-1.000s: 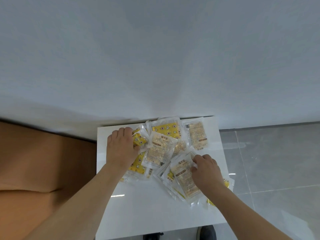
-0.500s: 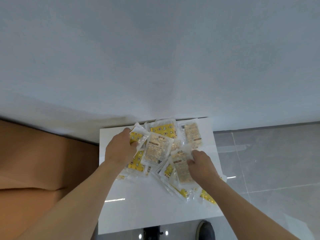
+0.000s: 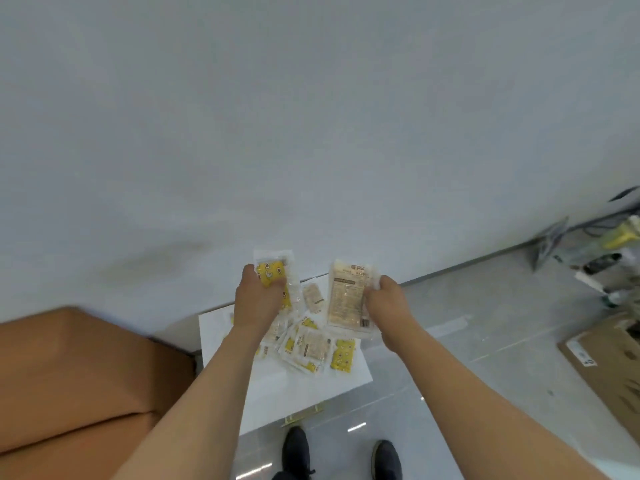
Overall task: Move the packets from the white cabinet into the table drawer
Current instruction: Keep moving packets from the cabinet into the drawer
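Both hands are raised above the white cabinet top (image 3: 311, 386). My left hand (image 3: 258, 299) grips a yellow patterned packet (image 3: 273, 275) together with clear wrappers. My right hand (image 3: 384, 299) holds a large beige packet (image 3: 348, 299) by its right edge, and it hangs upright. Several more yellow and beige packets (image 3: 311, 348) lie in a loose pile on the cabinet top beneath the hands. The table drawer is not in view.
An orange-brown surface (image 3: 76, 382) adjoins the cabinet on the left. A white wall (image 3: 311, 133) stands behind. A cardboard box (image 3: 609, 362) and clutter (image 3: 595, 251) lie on the grey tile floor at right. My dark shoes (image 3: 339, 455) show below.
Both hands have closed on packets and lifted them off the pile. The camera view has pulled back and tilted, showing more floor and my shoes.
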Available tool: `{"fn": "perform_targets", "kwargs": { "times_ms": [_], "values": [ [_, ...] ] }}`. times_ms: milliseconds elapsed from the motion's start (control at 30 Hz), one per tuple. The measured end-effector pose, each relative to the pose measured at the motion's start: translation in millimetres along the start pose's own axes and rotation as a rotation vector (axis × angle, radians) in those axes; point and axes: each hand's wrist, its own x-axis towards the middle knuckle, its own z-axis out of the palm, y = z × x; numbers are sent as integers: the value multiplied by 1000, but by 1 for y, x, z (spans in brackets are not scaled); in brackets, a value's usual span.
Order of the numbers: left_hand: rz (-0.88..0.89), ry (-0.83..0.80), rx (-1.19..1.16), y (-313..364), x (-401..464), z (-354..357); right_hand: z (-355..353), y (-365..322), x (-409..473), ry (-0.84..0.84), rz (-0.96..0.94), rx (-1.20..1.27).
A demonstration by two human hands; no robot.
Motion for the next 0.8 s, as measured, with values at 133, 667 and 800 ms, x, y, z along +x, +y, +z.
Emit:
{"fn": "perform_targets", "kwargs": {
  "times_ms": [133, 667, 800],
  "values": [
    [-32, 8, -88, 46, -51, 19, -67, -8, -25, 34, 98, 268],
    [6, -243, -179, 159, -83, 102, -198, 18, -37, -26, 84, 793],
    [55, -340, -104, 177, -94, 148, -227, 43, -40, 107, 127, 864]
  ]
}}
